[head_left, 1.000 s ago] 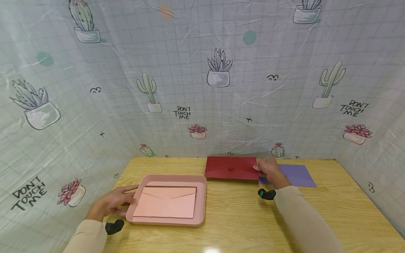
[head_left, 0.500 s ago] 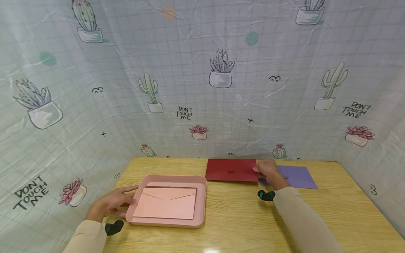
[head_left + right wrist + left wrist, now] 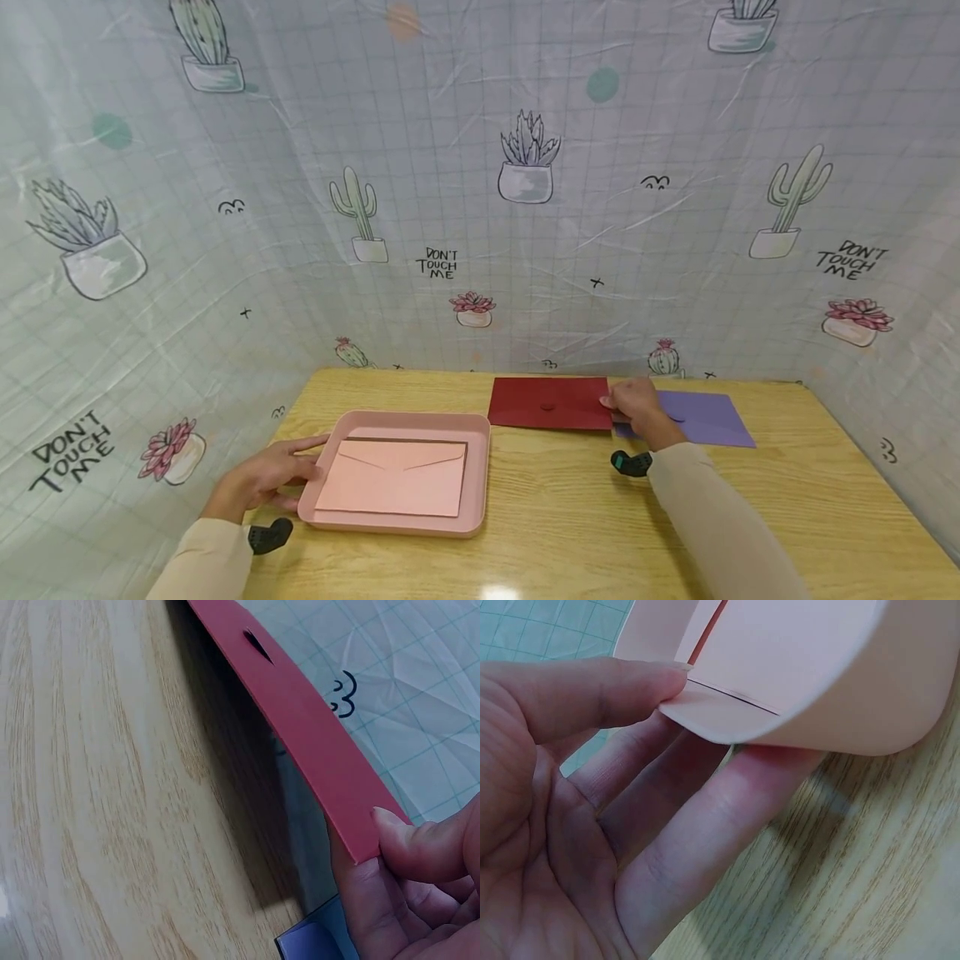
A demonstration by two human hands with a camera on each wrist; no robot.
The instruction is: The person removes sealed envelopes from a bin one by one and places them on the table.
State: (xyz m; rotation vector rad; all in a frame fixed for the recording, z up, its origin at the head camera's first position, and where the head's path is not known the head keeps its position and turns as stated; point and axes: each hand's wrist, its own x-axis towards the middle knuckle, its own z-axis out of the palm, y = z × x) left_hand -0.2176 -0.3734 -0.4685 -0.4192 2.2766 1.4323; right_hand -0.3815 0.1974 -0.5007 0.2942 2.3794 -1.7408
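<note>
Way at the back, right hand had the red envelope pinched, and left hand gripped the pink tray.

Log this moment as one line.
left hand: grips pink tray | right hand: pinches red envelope by right end | pink envelope: in pink tray | purple envelope: on table

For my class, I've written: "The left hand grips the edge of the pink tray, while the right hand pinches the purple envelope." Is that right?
Not quite: the right hand pinches the red envelope, not the purple envelope, as the right wrist view shows. The left hand does grip the pink tray by its edge.
</note>
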